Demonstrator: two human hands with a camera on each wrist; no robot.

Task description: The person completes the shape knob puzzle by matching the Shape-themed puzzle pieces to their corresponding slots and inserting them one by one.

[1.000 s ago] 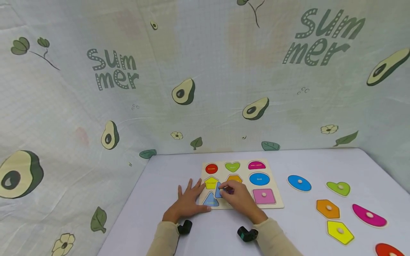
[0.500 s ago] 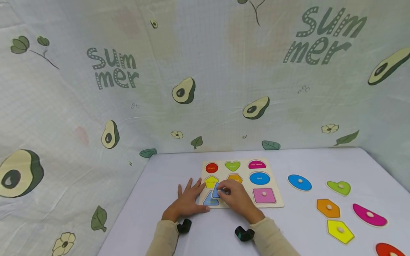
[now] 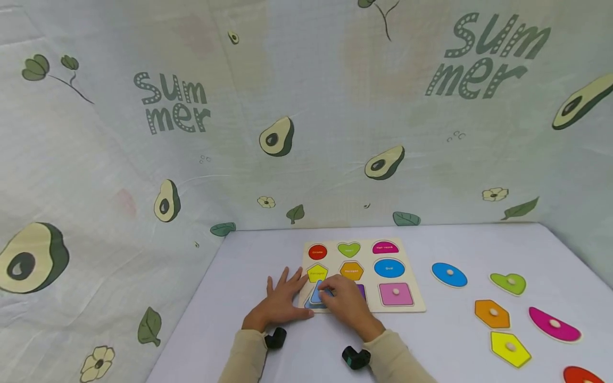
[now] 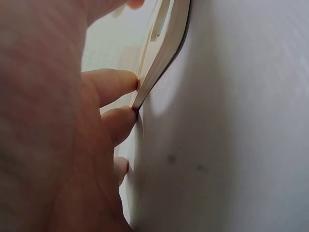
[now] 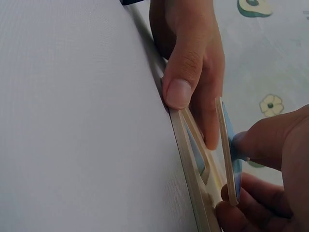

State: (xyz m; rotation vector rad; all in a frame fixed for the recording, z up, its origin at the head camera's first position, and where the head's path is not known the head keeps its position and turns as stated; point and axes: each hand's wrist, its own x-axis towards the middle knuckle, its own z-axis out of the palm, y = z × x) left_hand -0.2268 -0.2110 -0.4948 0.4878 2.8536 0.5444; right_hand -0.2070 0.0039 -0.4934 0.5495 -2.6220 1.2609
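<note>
A cream wooden shape-puzzle board (image 3: 371,249) lies on the table. My right hand (image 3: 348,303) pinches a blue triangle puzzle piece (image 3: 316,292) by its small knob. In the right wrist view the triangle piece (image 5: 227,150) stands tilted, just above the board's triangle recess (image 5: 195,147). My left hand (image 3: 282,302) spreads its fingers along the board's left edge, with the thumb at the front corner. Seen from the left wrist, its fingertips touch the board's edge (image 4: 161,58). A pink square piece (image 3: 396,299) with a knob sits in the board's right front recess.
Right of the board lie loose knobbed pieces: a blue oval (image 3: 449,275), a green heart (image 3: 508,284), an orange hexagon (image 3: 492,314), a magenta half round (image 3: 554,324), a yellow pentagon (image 3: 510,349) and a red piece (image 3: 580,374). A printed cloth (image 3: 330,106) hangs behind the table.
My right hand has carried the blue triangle piece leftward and slightly nearer, until it overlaps the triangle recess. The orange hexagon recess and a purple shape have come into sight. The left hand stays put.
</note>
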